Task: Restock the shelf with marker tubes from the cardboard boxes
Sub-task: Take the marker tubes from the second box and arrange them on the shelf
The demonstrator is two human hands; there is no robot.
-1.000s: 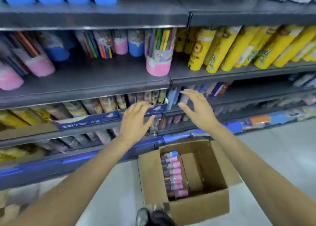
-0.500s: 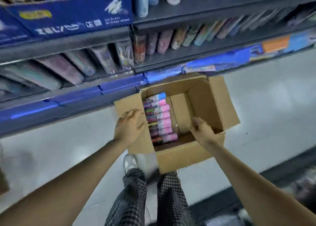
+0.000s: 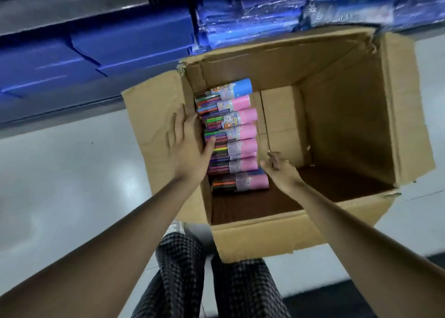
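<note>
An open cardboard box [image 3: 342,115] stands on the floor below me. Along its left side lies a row of several marker tubes [image 3: 240,131] with pink ends, and one blue-ended tube [image 3: 240,89] at the far end. My left hand [image 3: 186,144] is at the box's left wall with straight fingers, its thumb touching the tubes' clear ends. My right hand [image 3: 280,171] hovers inside the box by the pink ends of the nearer tubes, fingers loosely bent, holding nothing. The right part of the box holds no tubes.
The shelf's blue base [image 3: 108,53] and blue wrapped packs [image 3: 252,14] run along the top, just behind the box. Grey glossy floor [image 3: 60,178] lies to the left. My legs in checked trousers [image 3: 178,276] stand against the box's near wall.
I have bent down from the shelf to the box. Both hands dropped from shelf height into the box and now flank the row of tubes at their two ends.
</note>
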